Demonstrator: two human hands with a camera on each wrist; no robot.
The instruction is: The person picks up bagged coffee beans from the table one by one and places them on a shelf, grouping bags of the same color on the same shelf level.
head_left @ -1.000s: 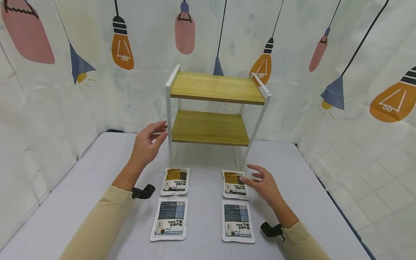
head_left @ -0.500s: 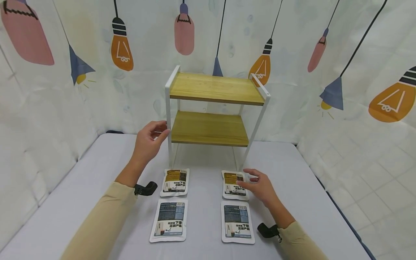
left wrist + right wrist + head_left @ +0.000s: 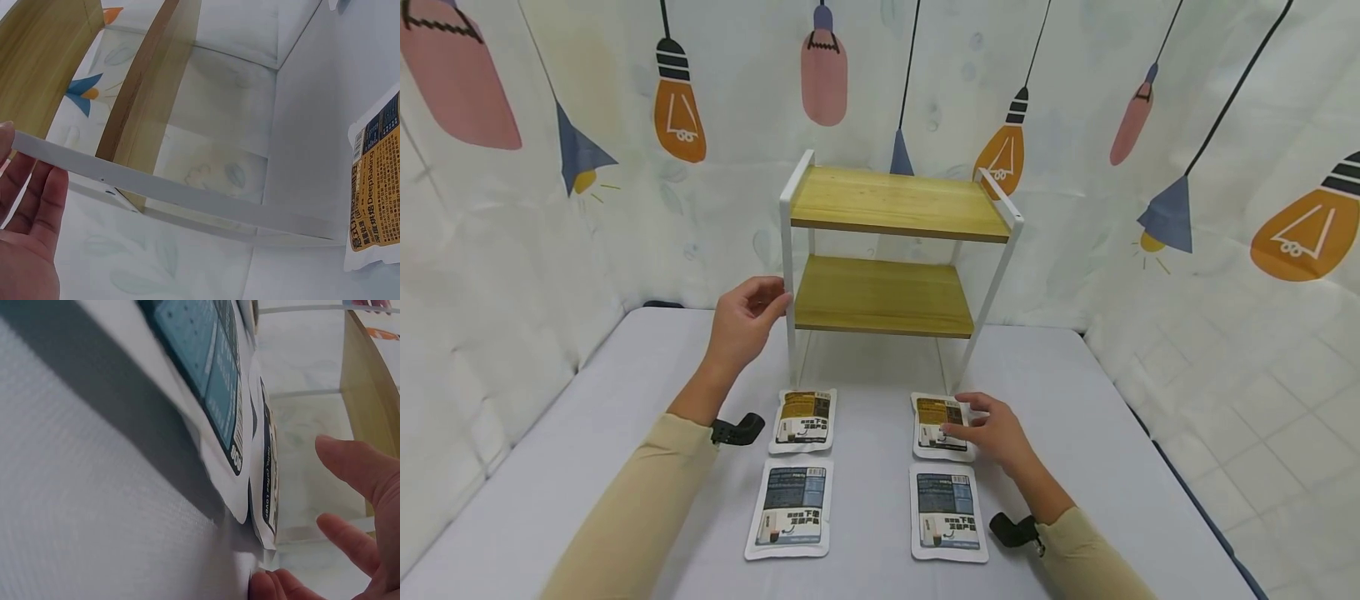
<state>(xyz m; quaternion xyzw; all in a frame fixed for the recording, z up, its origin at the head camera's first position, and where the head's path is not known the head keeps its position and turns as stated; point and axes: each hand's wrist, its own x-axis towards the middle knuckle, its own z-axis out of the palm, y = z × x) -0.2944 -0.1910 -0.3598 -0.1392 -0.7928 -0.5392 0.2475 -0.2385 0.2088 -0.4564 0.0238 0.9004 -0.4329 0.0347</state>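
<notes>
A two-tier shelf (image 3: 887, 293) with wooden boards and a white frame stands at the table's back. My left hand (image 3: 739, 327) pinches its front left post; the left wrist view shows the thumb on one side of the white post (image 3: 187, 192) and fingers on the other. My right hand (image 3: 997, 432) hovers at the right yellow-labelled pouch (image 3: 931, 414), thumb over its label and fingers by its right edge. In the right wrist view, thumb and fingers stand apart, with the lower fingertips (image 3: 265, 587) near the cloth beside that pouch (image 3: 267, 481).
Another yellow-labelled pouch (image 3: 805, 417) lies flat at the left. Nearer are two blue-labelled pouches, the left one (image 3: 792, 504) and the right one (image 3: 947, 510). A white cloth covers the table (image 3: 872, 575). A curtain (image 3: 737, 100) printed with lamps hangs behind.
My left hand has moved slightly right and closed its thumb and fingers on the shelf post. My right hand has shifted left and slightly down over the yellow-labelled pouch.
</notes>
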